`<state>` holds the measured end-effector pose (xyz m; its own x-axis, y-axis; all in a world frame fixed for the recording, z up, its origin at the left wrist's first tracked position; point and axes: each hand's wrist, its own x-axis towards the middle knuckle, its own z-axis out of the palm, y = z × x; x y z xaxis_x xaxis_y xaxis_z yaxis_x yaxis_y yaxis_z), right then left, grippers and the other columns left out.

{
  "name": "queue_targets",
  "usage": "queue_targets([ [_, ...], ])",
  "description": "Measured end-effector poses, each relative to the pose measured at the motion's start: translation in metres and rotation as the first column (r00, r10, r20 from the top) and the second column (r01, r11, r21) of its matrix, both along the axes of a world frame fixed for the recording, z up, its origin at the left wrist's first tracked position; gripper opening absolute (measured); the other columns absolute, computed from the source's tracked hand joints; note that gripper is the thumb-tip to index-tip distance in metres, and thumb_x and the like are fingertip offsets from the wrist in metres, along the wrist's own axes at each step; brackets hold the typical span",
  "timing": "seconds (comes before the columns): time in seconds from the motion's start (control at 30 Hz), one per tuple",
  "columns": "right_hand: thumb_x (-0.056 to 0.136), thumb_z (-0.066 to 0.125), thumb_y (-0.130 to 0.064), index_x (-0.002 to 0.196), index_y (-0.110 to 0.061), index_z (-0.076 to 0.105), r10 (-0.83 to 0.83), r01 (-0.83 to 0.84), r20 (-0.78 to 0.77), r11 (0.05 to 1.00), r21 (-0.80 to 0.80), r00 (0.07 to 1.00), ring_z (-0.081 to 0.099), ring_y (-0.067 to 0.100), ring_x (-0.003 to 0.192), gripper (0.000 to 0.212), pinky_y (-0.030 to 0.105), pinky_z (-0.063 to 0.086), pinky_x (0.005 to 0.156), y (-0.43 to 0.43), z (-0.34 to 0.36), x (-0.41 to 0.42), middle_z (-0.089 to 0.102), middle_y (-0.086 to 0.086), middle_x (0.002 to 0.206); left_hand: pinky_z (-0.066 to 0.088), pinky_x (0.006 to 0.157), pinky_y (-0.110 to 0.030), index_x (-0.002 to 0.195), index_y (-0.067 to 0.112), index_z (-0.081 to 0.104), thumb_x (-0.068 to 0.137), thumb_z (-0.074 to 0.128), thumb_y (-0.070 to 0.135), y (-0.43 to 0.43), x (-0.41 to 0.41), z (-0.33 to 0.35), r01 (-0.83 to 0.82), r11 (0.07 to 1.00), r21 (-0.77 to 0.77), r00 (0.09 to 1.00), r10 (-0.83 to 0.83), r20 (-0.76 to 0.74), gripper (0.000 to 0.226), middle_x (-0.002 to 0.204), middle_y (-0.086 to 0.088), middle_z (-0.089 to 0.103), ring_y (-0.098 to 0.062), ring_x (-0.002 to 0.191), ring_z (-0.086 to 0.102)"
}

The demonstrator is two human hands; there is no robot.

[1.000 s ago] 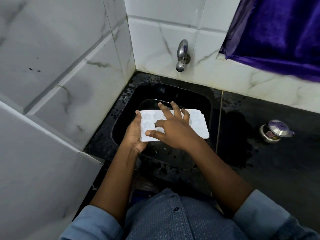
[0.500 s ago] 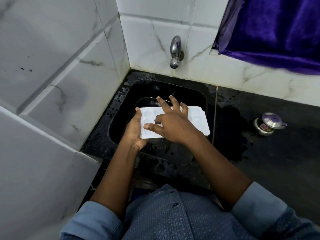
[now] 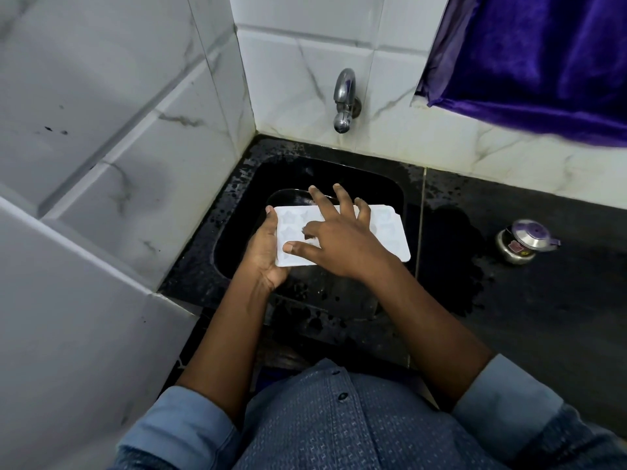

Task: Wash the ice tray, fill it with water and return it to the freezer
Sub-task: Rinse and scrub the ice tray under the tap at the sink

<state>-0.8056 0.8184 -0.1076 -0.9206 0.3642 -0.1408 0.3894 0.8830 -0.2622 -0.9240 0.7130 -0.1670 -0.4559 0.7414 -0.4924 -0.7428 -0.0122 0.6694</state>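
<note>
A white ice tray (image 3: 390,237) with star-shaped cavities is held flat over the black sink (image 3: 390,191). My left hand (image 3: 264,252) grips its left end, thumb on the top edge and palm underneath. My right hand (image 3: 339,242) lies on top of the tray with fingers spread; the index finger is bent down into a cavity. It covers the tray's middle. The steel tap (image 3: 344,103) sticks out of the tiled wall above the sink, and no water shows under it.
A black oval vessel (image 3: 288,197) lies in the sink below the tray. The black counter (image 3: 543,317) runs to the right, wet near the sink, with a small steel pot with a lid (image 3: 524,241) on it. A purple cloth (image 3: 543,62) hangs top right. White tiled walls close the left.
My right hand's fingers have shifted a little over the tray's cavities. The tray stays in the same place over the sink while the camera has drifted.
</note>
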Motion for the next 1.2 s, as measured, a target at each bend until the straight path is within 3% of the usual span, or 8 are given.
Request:
queue_targets([
  [0.17, 0.093, 0.037, -0.084, 0.13, -0.038, 0.067, 0.009, -0.009, 0.02, 1.0, -0.03, 1.0, -0.016, 0.032, 0.159, 0.067, 0.062, -0.004, 0.122, 0.001, 0.0, 0.002, -0.003, -0.001, 0.176, 0.067, 0.076, -0.048, 0.125, 0.005, 0.066, 0.107, 0.023, 0.068, -0.002, 0.0, 0.006, -0.001, 0.999, 0.032, 1.0, 0.001, 0.024, 0.079, 0.115, -0.021, 0.078, -0.034, 0.097, 0.079],
  [0.3, 0.092, 0.04, -0.084, 0.131, -0.04, 0.062, 0.021, -0.02, 0.037, 0.999, -0.041, 0.999, -0.016, 0.033, 0.159, 0.063, 0.063, -0.001, 0.122, 0.001, -0.002, 0.004, -0.004, 0.0, 0.176, 0.063, 0.085, -0.052, 0.13, 0.004, 0.064, 0.105, 0.026, 0.072, -0.004, -0.001, 0.003, -0.023, 0.999, 0.044, 0.999, 0.022, 0.03, 0.082, 0.124, -0.023, 0.074, -0.036, 0.106, 0.077],
  [0.43, 0.091, 0.043, -0.083, 0.132, -0.042, 0.061, 0.017, -0.017, 0.009, 0.998, -0.062, 1.0, -0.015, 0.032, 0.159, 0.061, 0.06, -0.001, 0.122, 0.003, 0.001, 0.008, -0.005, -0.002, 0.176, 0.065, 0.084, -0.052, 0.133, 0.005, 0.065, 0.104, 0.027, 0.072, -0.007, -0.001, 0.0, -0.019, 0.999, 0.027, 1.0, 0.019, 0.015, 0.082, 0.128, -0.024, 0.073, -0.038, 0.107, 0.076],
  [0.53, 0.084, 0.059, -0.081, 0.143, -0.043, 0.05, 0.0, -0.004, -0.038, 0.997, -0.083, 0.999, -0.013, 0.03, 0.16, 0.071, 0.057, 0.003, 0.121, 0.009, 0.003, 0.017, -0.007, -0.004, 0.176, 0.058, 0.095, -0.057, 0.138, 0.004, 0.063, 0.105, 0.028, 0.071, -0.009, 0.001, -0.001, -0.048, 0.999, 0.012, 0.999, 0.048, 0.017, 0.083, 0.128, -0.024, 0.073, -0.038, 0.109, 0.075],
  [0.63, 0.076, 0.073, -0.077, 0.141, -0.043, 0.043, -0.034, 0.028, -0.064, 0.995, -0.091, 0.997, -0.013, 0.029, 0.16, 0.079, 0.057, 0.005, 0.121, 0.017, 0.005, 0.028, -0.008, -0.003, 0.175, 0.059, 0.091, -0.053, 0.131, 0.004, 0.066, 0.105, 0.03, 0.071, -0.012, 0.001, -0.002, -0.082, 0.997, -0.008, 0.996, 0.082, 0.023, 0.08, 0.128, -0.023, 0.073, -0.038, 0.109, 0.076],
  [0.77, 0.072, 0.073, -0.08, 0.128, -0.043, 0.051, -0.026, 0.023, -0.027, 0.997, -0.075, 0.999, -0.017, 0.032, 0.159, 0.07, 0.06, 0.001, 0.122, 0.022, 0.002, 0.036, -0.01, -0.002, 0.175, 0.062, 0.083, -0.05, 0.137, 0.004, 0.064, 0.105, 0.032, 0.07, -0.013, 0.001, -0.001, -0.095, 0.995, -0.036, 0.995, 0.096, 0.023, 0.08, 0.128, -0.022, 0.074, -0.038, 0.11, 0.076],
  [1.0, 0.073, 0.069, -0.083, 0.143, -0.047, 0.052, -0.024, 0.025, 0.053, 0.999, -0.03, 0.998, -0.02, 0.035, 0.158, 0.081, 0.064, -0.001, 0.123, 0.022, -0.006, 0.034, -0.015, -0.002, 0.175, 0.063, 0.083, -0.049, 0.137, 0.005, 0.064, 0.105, 0.034, 0.07, -0.01, 0.003, 0.001, -0.088, 0.995, -0.037, 0.996, 0.089, 0.021, 0.078, 0.132, -0.022, 0.072, -0.038, 0.115, 0.074],
  [1.2, 0.072, 0.076, -0.077, 0.138, -0.045, 0.057, -0.027, 0.028, 0.041, 0.999, -0.038, 0.999, -0.02, 0.033, 0.158, 0.076, 0.063, 0.0, 0.123, 0.025, -0.006, 0.029, -0.012, -0.002, 0.175, 0.064, 0.078, -0.046, 0.134, 0.005, 0.066, 0.106, 0.033, 0.069, -0.006, 0.004, 0.005, -0.096, 0.994, -0.059, 0.995, 0.097, 0.01, 0.077, 0.126, -0.021, 0.075, -0.036, 0.108, 0.076],
])
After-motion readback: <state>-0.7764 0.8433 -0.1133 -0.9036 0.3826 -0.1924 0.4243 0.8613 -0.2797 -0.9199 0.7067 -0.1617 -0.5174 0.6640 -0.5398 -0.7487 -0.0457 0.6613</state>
